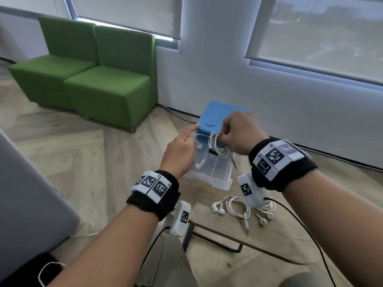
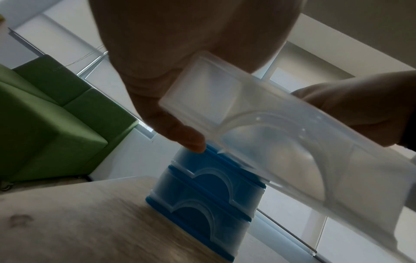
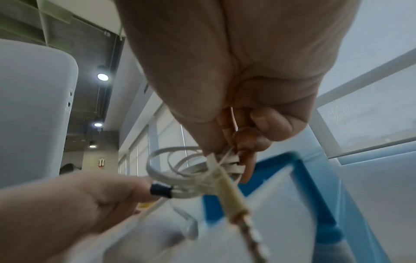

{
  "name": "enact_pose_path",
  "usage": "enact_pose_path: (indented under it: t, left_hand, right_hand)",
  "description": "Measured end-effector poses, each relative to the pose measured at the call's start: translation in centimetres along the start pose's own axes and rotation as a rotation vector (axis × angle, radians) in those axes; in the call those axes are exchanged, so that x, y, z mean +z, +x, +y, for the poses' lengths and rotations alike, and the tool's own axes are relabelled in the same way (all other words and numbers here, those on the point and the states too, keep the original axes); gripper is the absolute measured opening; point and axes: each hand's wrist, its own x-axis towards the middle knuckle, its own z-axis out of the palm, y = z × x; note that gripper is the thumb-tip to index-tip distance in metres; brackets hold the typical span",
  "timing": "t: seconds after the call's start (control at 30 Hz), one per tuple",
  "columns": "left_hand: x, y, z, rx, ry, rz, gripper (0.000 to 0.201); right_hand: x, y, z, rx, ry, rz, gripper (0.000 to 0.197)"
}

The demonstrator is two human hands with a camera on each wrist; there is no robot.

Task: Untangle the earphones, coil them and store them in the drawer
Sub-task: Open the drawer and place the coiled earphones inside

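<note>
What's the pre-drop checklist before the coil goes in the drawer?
1. Coiled earphones gripped: ok, right hand pinches the bundle.
2. Top drawer pulled out: ok, it sticks out of the blue drawer unit.
3. Drawer steadied: ok, left hand holds its front corner.
4. Coil over the opening: ok, it hangs above the drawer.
5. Loose ends tucked: not ok, the jack plug dangles free of the coil.
6. Remaining earphones coiled: not ok, they lie loose on the table.
</note>
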Motion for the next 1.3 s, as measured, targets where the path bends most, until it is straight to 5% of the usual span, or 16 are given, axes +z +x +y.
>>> enact_pose_path:
  t: [0.37, 0.73, 0.87, 1.1, 1.3]
  left_hand:
    - [-0.1, 0.0, 0.0, 0.002, 0.020, -0.009, 0.050]
    - [-0.1, 0.2, -0.1, 0.013, 0.075, 0.011, 0.055]
    - [-0.1, 0.1, -0.1, 0.015, 0.053, 0.009, 0.054]
    - [-0.1, 0.0, 0.0, 0.020, 0.052, 0.004, 0.054]
    - [-0.1, 0.0, 0.0, 0.016, 0.053, -0.007, 0.053]
  right_hand:
    - [1.2, -1.6, -1.9, -0.132, -0.388, 0.059, 0.012]
    - [-1.1, -2.3, 0.3, -0.175, -0.116, -0.023, 0.021]
    - [0.0, -2.9, -0.8, -0.294, -0.340, -0.165, 0.031]
    - [0.0, -1.8, -1.3, -0.300, -0.470, -0.044, 0.012]
    - [-0.3, -0.9, -0.5, -0.248, -0.501, -0.033, 0.016]
